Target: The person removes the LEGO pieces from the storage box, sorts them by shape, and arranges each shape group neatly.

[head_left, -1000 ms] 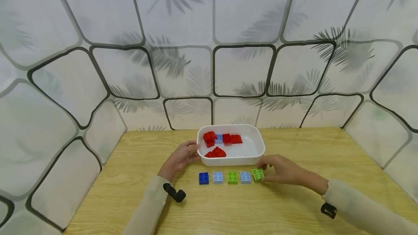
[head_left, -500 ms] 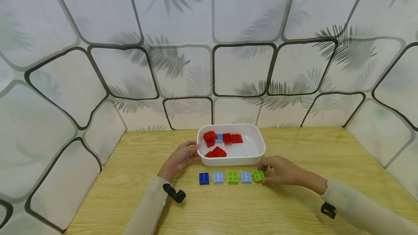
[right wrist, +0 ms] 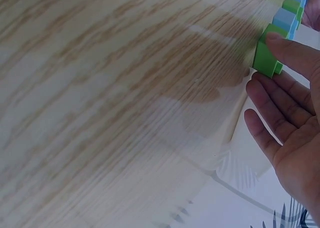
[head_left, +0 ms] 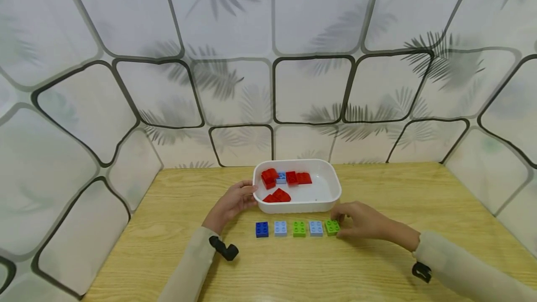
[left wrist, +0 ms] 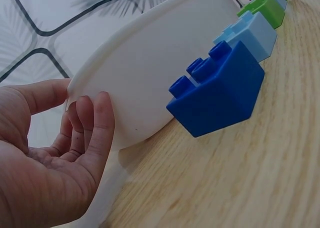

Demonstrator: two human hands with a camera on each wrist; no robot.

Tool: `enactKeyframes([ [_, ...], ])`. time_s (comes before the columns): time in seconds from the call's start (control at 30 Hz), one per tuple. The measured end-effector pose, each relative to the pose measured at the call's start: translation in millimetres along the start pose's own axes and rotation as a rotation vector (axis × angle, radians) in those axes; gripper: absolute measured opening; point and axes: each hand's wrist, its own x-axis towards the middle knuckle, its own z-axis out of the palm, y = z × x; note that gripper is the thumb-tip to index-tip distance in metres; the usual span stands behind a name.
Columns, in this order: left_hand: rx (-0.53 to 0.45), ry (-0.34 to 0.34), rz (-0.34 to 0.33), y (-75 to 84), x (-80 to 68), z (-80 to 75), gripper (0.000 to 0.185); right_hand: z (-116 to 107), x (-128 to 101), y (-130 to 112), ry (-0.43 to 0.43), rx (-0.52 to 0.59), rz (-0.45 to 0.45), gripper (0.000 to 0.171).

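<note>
My left hand [head_left: 232, 201] holds the left end of a white plastic tub [head_left: 319, 206]; the left wrist view shows the thumb at its rim and curled fingers against its wall. With thumb and fingers my right hand [head_left: 360, 219] pinches a lime-green toy brick [head_left: 332, 227] on the table, at the right end of a row. Leftward from it in the row come a light blue brick [head_left: 316, 228], another lime-green brick [head_left: 299, 229], a second light blue brick [head_left: 280, 228] and a dark blue brick [left wrist: 220, 90]. All have studs on top.
Inside the tub lie several red bricks [head_left: 269, 178] and a light blue brick [head_left: 281, 178]. The row runs along the tub's near side on a wooden table [head_left: 293, 269]. Patterned curtain [head_left: 312, 90] surrounds the table at the back and sides.
The right hand has brought the end lime-green brick slightly toward me, level with the row and close beside the light blue brick. The left hand and tub stay put.
</note>
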Motion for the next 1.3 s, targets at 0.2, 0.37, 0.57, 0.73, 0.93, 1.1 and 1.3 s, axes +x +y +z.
enactKeyframes([
  [0.2, 0.001, 0.002, 0.002, 0.5, -0.9, 0.5, 0.036, -1.3, 0.6, -2.4, -0.002, -0.002, 0.013, 0.028],
  [0.37, 0.003, 0.001, 0.007, 0.8, -1.3, 0.4, 0.034, -2.4, 1.6, -3.1, -0.017, 0.006, 0.041, 0.029],
  [0.57, 0.001, -0.002, 0.008, 0.6, -1.5, -0.1, 0.036, -3.2, 2.9, -3.4, -0.031, 0.010, 0.060, 0.031],
  [0.73, -0.001, -0.005, 0.007, 0.5, -1.4, 0.4, 0.037, -5.0, 2.2, -3.6, -0.030, -0.011, 0.066, 0.039],
  [0.93, -0.003, -0.010, 0.008, 0.8, -2.0, 0.8, 0.036, -14.4, 2.0, -8.7, -0.008, -0.055, 0.060, 0.042],
  [1.1, -0.005, -0.007, 0.009, 0.7, -1.8, 0.2, 0.037, -19.8, 3.6, -10.6, 0.022, -0.090, 0.024, 0.039],
  [1.3, -0.002, -0.008, 0.008, -0.5, -1.7, 0.5, 0.037, -27.3, 8.6, -13.7, 0.038, -0.085, -0.025, 0.032],
])
